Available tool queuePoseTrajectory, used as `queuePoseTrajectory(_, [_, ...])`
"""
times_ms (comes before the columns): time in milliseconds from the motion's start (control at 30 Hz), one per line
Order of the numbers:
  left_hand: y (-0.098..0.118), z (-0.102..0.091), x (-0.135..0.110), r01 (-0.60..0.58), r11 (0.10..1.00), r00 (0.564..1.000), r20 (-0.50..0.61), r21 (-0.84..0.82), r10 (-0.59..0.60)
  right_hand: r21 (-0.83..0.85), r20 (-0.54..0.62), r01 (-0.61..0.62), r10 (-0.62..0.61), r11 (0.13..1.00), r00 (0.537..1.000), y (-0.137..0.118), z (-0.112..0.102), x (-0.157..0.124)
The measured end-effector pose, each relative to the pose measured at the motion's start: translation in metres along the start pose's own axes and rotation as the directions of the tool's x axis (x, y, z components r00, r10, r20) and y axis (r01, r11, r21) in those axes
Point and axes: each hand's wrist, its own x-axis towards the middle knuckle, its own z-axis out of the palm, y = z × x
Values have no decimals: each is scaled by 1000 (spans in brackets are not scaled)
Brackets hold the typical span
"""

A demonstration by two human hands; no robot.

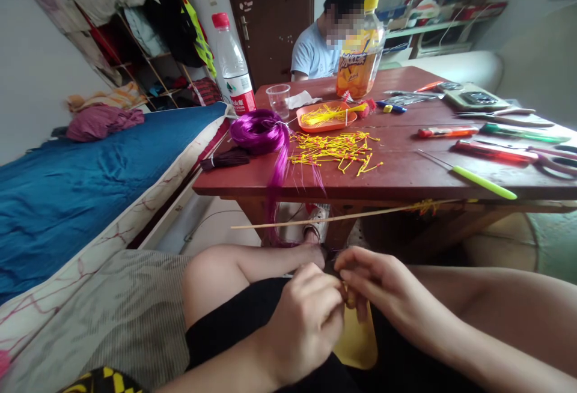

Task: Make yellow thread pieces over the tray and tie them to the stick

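My left hand (309, 315) is closed, its fingers curled in over my lap. Right beside it, the thumb and fingers of my right hand (383, 282) are pinched together, and the two hands meet at the fingertips. A small yellowish piece (349, 298) shows between them, too covered to name. Under the hands, a yellow tray (363, 345) rests on my black shorts. Beyond them, a thin wooden stick (315, 220) with tiny yellow and red bits at its right end lies along the table's front edge. A hank of purple thread (256, 131) trails down over that edge.
On the red table (396, 176) lie yellow red-tipped stems (338, 149), an orange dish (324, 118), a green-handled awl (482, 181), scissors (556, 158) and pliers (505, 118). A water bottle (232, 62) and a tea bottle (358, 56) stand there. Another person (315, 50) sits opposite.
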Motion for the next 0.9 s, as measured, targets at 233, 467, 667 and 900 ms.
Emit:
queuePoseTrajectory(233, [-12, 4, 8, 747, 219, 611, 520, -627, -597, -735, 514, 676, -686, -43, 515, -5, -5, -17])
queuePoseTrajectory(467, [-4, 5, 2, 624, 450, 752, 333, -639, -570, -639, 276, 618, -613, 458, 740, -7, -3, -9])
queuePoseTrajectory(667, [-5, 3, -14, -308, 905, 933, -91, 294, 347, 199, 106, -228, 210, 953, 972, 3, 8, 7])
queuePoseTrajectory(900, [1, -4, -2, 182, 962, 983, 68, -204, -172, -106, 63, 101, -95, 989, 993, -5, -1, -3])
